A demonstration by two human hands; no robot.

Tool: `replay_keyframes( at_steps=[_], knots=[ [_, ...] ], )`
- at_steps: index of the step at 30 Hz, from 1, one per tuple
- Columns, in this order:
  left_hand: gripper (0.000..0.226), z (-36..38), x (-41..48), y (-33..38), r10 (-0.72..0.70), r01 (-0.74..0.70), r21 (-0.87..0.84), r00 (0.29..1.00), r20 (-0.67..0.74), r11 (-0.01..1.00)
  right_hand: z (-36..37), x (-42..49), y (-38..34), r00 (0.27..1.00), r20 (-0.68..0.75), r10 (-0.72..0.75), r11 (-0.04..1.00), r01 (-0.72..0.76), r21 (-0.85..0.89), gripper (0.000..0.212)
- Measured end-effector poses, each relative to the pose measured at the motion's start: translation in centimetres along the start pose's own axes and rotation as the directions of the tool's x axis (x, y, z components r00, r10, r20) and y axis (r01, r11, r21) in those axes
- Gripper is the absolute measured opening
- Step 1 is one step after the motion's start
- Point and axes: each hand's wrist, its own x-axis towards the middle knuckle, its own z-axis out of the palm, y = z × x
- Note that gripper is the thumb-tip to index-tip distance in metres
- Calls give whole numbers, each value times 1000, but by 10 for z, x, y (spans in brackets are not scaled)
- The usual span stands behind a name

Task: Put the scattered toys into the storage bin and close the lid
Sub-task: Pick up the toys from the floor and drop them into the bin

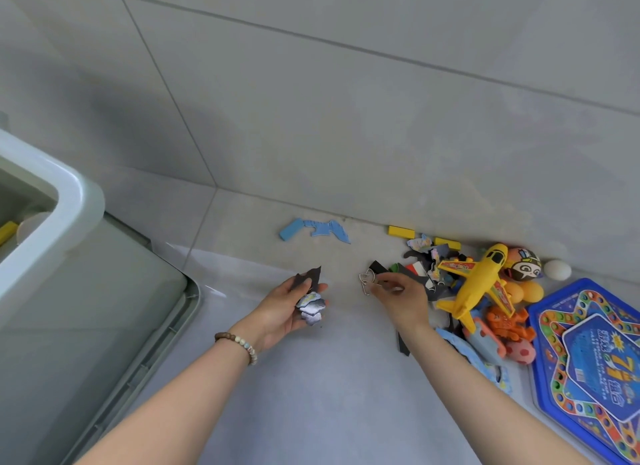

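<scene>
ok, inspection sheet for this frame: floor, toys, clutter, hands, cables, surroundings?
Surface: grey tiled floor, shadowed near the bin.
Job's things: storage bin open at left, lid lying beside it; toy pile at right with yellow plane and blue game board; blue puzzle strip and yellow block lie apart from the pile.
Clutter: nothing seen beyond the toys.
Hands: left hand holds stacked puzzle pieces; right hand pinches a wire puzzle.
Cables: nothing seen.
Surroundings: bead bracelet on the left wrist.
</scene>
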Motion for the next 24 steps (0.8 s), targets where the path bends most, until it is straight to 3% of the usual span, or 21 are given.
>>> replay_keyframes(
  at_steps=[5,10,21,24],
  knots=[
    [35,-6,0,-6,-24,23,-20,998,-51,1000,10,0,2,999,-19,-48,984,44,-175,22],
    [43,-11,0,-10,-55,54,-20,998,-40,998,18,1,-1,998,-13,-61,959,56,-278,12],
    [36,-14,1,-13,-84,78,-114,995,-48,990,11,-1,9,988,-8,-157,958,150,-246,14],
    [37,-10,1,-13,-106,101,-114,994,-41,988,7,-4,2,990,-12,-140,978,136,-158,16]
  ],
)
